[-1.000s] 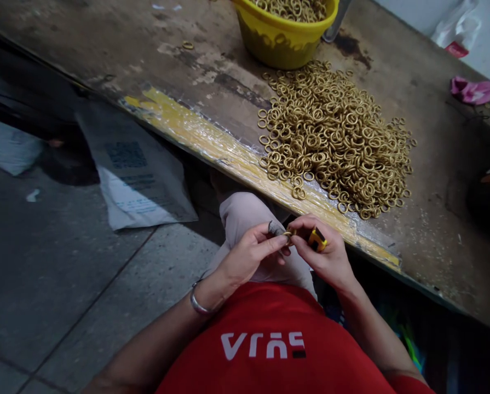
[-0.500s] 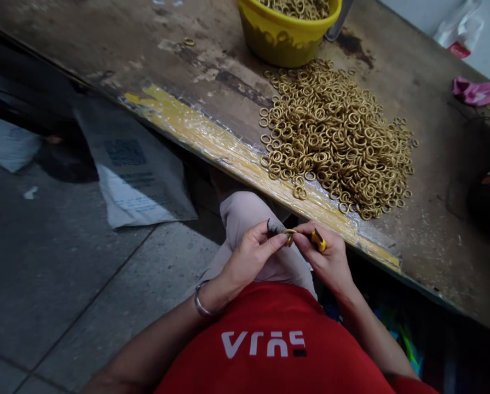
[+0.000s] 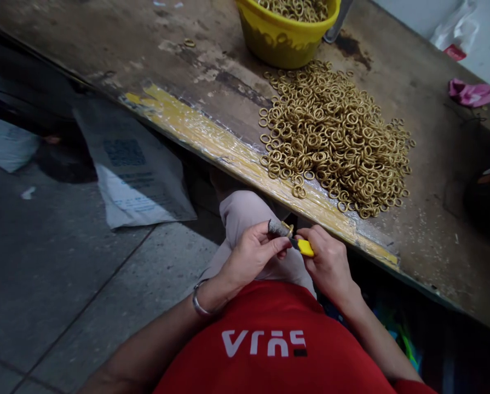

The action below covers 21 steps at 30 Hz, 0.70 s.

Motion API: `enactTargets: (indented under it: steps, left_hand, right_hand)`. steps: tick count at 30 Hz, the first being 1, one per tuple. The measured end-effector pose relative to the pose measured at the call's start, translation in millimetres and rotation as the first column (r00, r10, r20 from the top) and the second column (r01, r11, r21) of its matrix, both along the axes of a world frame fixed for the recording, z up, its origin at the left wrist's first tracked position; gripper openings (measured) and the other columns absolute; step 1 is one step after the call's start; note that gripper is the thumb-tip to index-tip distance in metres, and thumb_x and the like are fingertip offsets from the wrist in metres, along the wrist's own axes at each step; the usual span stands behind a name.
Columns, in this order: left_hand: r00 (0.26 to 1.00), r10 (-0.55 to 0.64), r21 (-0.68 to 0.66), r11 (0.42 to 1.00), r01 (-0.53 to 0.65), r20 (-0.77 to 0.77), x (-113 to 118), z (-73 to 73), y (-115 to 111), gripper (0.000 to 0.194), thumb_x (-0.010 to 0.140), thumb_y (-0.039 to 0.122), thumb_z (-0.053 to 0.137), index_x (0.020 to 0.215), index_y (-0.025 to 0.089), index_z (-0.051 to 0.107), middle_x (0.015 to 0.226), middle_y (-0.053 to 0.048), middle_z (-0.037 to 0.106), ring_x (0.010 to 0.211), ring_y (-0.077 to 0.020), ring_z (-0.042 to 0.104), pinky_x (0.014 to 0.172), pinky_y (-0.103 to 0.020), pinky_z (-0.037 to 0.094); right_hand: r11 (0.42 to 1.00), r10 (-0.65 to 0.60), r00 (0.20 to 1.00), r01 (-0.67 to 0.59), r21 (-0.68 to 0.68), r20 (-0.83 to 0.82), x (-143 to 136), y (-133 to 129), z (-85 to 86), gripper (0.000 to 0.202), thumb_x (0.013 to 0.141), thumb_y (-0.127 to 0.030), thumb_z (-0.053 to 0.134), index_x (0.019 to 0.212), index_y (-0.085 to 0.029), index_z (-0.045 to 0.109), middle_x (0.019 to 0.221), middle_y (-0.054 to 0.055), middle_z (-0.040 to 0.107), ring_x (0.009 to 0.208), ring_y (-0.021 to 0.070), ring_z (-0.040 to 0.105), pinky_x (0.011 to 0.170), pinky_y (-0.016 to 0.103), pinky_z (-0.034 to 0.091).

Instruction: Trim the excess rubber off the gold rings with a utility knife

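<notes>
My left hand (image 3: 248,254), with a grey cover on one finger, pinches a small gold ring (image 3: 288,229) above my lap. Closed round a yellow-handled knife (image 3: 305,248) is my right hand (image 3: 330,262); the dark blade end points left and meets the left fingertips beside the ring. Beyond the hands, a large heap of gold rings (image 3: 335,137) lies on the worn table (image 3: 146,60). How the blade touches the ring is too small to tell.
A yellow basin (image 3: 286,35) of rings stands behind the heap. A pink cloth (image 3: 472,93) lies at the right. Yellow tape (image 3: 195,123) covers the table's front edge. Below the table, a white sack (image 3: 133,169) rests on the floor.
My right hand has turned, bringing the knife from an upright position beside the palm to point left at the ring. The right fingers have come off the ring, which is now tilted in my left hand.
</notes>
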<state>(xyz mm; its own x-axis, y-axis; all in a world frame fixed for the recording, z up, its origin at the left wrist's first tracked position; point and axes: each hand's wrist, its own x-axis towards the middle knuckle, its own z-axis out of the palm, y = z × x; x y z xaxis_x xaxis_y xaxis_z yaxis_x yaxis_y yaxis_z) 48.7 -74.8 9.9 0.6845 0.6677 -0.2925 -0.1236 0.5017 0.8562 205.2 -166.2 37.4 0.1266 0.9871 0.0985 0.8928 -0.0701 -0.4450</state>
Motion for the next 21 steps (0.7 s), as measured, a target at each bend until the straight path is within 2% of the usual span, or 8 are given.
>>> enactTargets:
  steps: [7, 10, 13, 18, 20, 21]
  left_hand:
    - [0.994, -0.033, 0.222, 0.973, 0.057, -0.107, -2, 5.3, -3, 0.011, 0.085, 0.026, 0.067, 0.087, 0.015, 0.065, 0.078, -0.002, 0.068, 0.071, -0.0145, 0.06, 0.067, -0.026, 0.05]
    - [0.984, 0.002, 0.405, 0.911, 0.072, -0.177, -4, 8.9, -4, 0.01, 0.087, 0.023, 0.062, 0.089, 0.015, 0.066, 0.082, -0.003, 0.07, 0.076, -0.0158, 0.061, 0.071, -0.027, 0.05]
    - [0.963, 0.096, 0.557, 0.828, 0.063, -0.253, -8, 8.8, -3, 0.01, 0.088, 0.022, 0.059, 0.083, 0.015, 0.065, 0.074, -0.001, 0.067, 0.068, -0.0143, 0.058, 0.064, -0.025, 0.047]
    - [0.929, 0.241, 0.665, 0.747, 0.007, -0.28, -16, 5.1, -2, 0.01, 0.09, 0.021, 0.059, 0.083, 0.017, 0.064, 0.071, 0.001, 0.065, 0.065, -0.0139, 0.057, 0.062, -0.024, 0.045]
    - [0.94, 0.225, 0.693, 0.721, 0.016, -0.256, -18, 7.6, -7, 0.01, 0.089, 0.018, 0.06, 0.079, 0.017, 0.063, 0.071, 0.001, 0.063, 0.065, -0.0135, 0.057, 0.062, -0.024, 0.045]
    - [0.956, 0.172, 0.7, 0.713, 0.046, -0.238, -19, 9.9, -11, 0.012, 0.088, 0.017, 0.061, 0.076, 0.017, 0.062, 0.07, 0.001, 0.062, 0.064, -0.0132, 0.056, 0.061, -0.024, 0.044]
  right_hand:
    - [0.996, -0.043, 0.973, 0.059, -0.066, 0.228, -4, -1, -1.8, 0.017, 0.097, -0.017, 0.05, 0.096, -0.019, 0.067, 0.086, 0.005, 0.067, 0.071, 0.0169, 0.061, 0.059, 0.027, 0.036]
    - [0.992, -0.05, 0.952, 0.084, -0.099, 0.303, -6, 1, -2.8, 0.018, 0.099, -0.018, 0.049, 0.097, -0.019, 0.067, 0.086, 0.005, 0.068, 0.069, 0.0159, 0.06, 0.058, 0.027, 0.033]
    - [0.983, -0.059, 0.924, 0.119, -0.137, 0.377, -11, 5, -1.9, 0.018, 0.1, -0.019, 0.049, 0.097, -0.018, 0.067, 0.087, 0.005, 0.069, 0.067, 0.0156, 0.061, 0.057, 0.028, 0.033]
    - [0.96, -0.049, 0.901, 0.162, -0.23, 0.431, -24, 24, 3.6, 0.019, 0.101, -0.019, 0.047, 0.097, -0.018, 0.066, 0.09, 0.006, 0.069, 0.071, 0.0179, 0.066, 0.056, 0.028, 0.034]
    - [0.936, -0.063, 0.896, 0.205, -0.285, 0.44, -23, 38, 5.3, 0.019, 0.099, -0.014, 0.047, 0.098, -0.016, 0.065, 0.092, 0.009, 0.07, 0.072, 0.0189, 0.067, 0.055, 0.027, 0.034]
    - [0.92, -0.089, 0.89, 0.246, -0.306, 0.447, -20, 44, 5.8, 0.02, 0.097, -0.01, 0.046, 0.099, -0.015, 0.065, 0.094, 0.011, 0.071, 0.072, 0.0194, 0.067, 0.056, 0.027, 0.035]
